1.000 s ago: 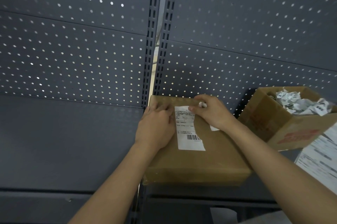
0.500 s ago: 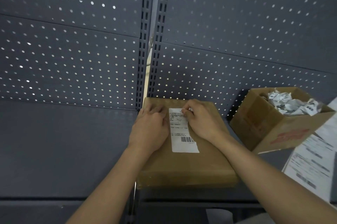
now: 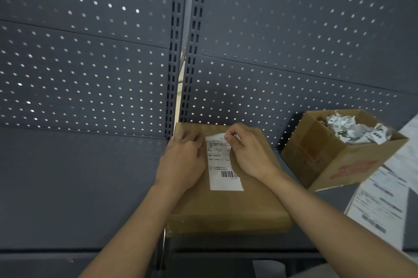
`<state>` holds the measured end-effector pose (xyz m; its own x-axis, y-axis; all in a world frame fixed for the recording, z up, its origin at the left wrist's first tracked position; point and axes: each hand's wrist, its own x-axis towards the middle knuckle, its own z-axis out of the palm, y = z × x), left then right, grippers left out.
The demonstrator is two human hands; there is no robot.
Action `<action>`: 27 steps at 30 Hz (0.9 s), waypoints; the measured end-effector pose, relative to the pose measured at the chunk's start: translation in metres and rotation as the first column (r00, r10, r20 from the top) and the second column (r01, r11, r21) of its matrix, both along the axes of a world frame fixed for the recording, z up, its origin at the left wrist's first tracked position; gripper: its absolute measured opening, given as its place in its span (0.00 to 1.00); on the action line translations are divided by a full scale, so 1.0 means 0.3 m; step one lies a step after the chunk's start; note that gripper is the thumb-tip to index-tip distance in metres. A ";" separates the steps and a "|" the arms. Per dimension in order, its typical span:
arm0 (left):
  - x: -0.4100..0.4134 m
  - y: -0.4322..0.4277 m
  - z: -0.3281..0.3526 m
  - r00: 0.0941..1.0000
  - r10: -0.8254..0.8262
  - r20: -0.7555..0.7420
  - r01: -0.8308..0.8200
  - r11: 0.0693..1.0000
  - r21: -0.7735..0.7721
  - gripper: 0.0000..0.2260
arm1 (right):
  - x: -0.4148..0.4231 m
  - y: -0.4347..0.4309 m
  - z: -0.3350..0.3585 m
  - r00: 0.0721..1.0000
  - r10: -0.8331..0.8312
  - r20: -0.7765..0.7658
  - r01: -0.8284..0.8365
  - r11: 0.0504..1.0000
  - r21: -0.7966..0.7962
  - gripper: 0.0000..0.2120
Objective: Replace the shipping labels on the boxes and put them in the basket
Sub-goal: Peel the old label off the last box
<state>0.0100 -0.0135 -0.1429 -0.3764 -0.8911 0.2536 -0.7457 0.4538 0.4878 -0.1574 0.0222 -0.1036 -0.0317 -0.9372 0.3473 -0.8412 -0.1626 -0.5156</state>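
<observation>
On shelf: box (image 3: 226, 207), stiff
Label (image 3: 220, 171): flimsy, probably tears, grab top corner
Right hand (image 3: 251, 155): pinching that corner
Left hand (image 3: 181, 162): fingers together, pressing box

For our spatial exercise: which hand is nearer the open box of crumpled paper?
Right. The right hand pinches the label, left of the open box; the left hand rests farther left, beyond the label.

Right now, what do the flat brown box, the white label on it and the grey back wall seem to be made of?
Flat brown box: matte cardboard, likely, with folded edges. White barcode label: thin paper, top edge curled up. Grey perforated wall: probably painted metal, with punched holes.
</observation>
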 end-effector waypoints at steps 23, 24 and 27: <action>0.002 -0.010 -0.005 0.999 -0.012 -0.034 0.012 1.000 0.001 0.17 | 0.022 0.032 0.018 0.936 0.104 0.336 -0.099 0.995 -0.033 0.17; 0.003 -0.010 -0.004 0.999 -0.011 -0.040 0.011 1.000 -0.001 0.17 | 0.023 0.036 0.021 0.941 0.097 0.325 -0.100 0.995 -0.009 0.20; 0.004 -0.007 -0.001 0.999 -0.021 -0.030 0.021 1.000 -0.009 0.17 | -0.002 0.039 0.010 0.975 0.019 0.223 -0.024 1.000 0.018 0.19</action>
